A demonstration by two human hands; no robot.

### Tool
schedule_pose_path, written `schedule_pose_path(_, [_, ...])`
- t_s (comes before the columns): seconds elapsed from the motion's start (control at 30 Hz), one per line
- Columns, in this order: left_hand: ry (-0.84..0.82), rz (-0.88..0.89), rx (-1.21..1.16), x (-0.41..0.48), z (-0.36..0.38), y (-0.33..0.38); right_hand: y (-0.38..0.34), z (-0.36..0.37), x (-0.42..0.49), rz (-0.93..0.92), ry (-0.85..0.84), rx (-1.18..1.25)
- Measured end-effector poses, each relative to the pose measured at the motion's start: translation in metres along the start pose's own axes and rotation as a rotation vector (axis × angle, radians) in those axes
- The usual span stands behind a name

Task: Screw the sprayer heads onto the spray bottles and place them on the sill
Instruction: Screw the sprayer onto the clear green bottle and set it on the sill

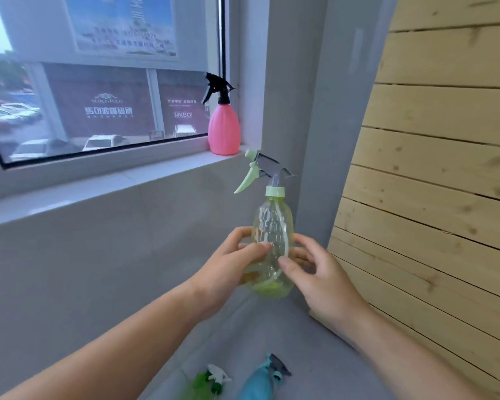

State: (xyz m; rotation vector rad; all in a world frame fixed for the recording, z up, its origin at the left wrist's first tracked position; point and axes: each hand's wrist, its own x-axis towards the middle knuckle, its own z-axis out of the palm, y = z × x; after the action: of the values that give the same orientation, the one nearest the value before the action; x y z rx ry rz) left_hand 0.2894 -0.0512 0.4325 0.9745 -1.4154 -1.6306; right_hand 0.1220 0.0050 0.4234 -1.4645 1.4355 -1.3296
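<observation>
A clear pale-green spray bottle [272, 226] stands upright in the air below the sill, its green-and-grey sprayer head [264, 170] sitting on the neck. My left hand [228, 269] wraps its lower body from the left. My right hand [318, 272] touches it from the right, thumb across the front. A pink spray bottle [224, 129] with a black sprayer head [217, 86] stands on the white window sill [98, 183] at its right end, against the frame.
On the grey floor below lie a blue spray bottle [260, 381] and a green one with a white sprayer [211, 381]. A wall of light wooden slats [433, 183] rises at the right. A grey pillar [292, 96] borders the window.
</observation>
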Motion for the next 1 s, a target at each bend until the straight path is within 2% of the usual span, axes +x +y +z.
schedule_pose_path(0.33, [0.228,0.210,0.177,0.055,-0.087,0.107,-0.088,0.064,0.154,-0.188,-0.030,-0.058])
schedule_pose_path(0.47, [0.285,0.226,0.298,0.086,-0.122,0.142,-0.110,0.083,0.198,-0.201,-0.046,-0.095])
schedule_pose_path(0.67, [0.310,0.206,0.389,0.116,-0.153,0.153,-0.112,0.110,0.242,-0.202,-0.039,-0.114])
schedule_pose_path(1.0, [0.543,0.237,0.476,0.146,-0.179,0.149,-0.114,0.136,0.271,-0.214,-0.015,-0.154])
